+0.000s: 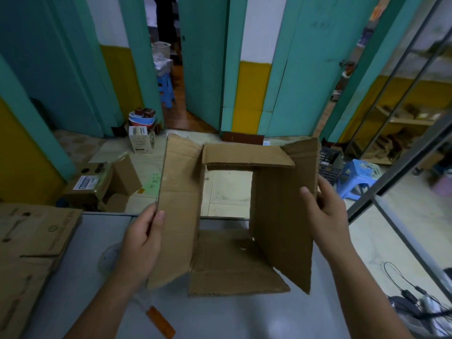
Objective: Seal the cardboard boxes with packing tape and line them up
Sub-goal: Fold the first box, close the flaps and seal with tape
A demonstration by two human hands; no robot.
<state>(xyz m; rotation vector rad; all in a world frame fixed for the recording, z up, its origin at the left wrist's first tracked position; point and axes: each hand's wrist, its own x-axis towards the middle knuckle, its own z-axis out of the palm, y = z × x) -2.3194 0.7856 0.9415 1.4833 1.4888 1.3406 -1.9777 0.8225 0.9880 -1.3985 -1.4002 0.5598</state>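
An unsealed brown cardboard box (276, 216) is held up over the grey table (220, 319), opened into a square tube so the floor shows through it. Its flaps stick out at top and bottom. My left hand (141, 243) grips the box's left panel edge. My right hand (325, 214) grips the right panel edge. A roll of clear packing tape (108, 258) lies on the table by my left wrist, partly hidden by it. An orange-handled cutter (160, 322) lies near the table's front.
A stack of flattened cardboard (31, 253) lies on the table's left side. On the floor beyond are several boxes (90, 189), a black crate (330, 162) and a blue stool (359, 177). Cables (415, 297) hang at the right. A metal rack (396, 143) stands at the right.
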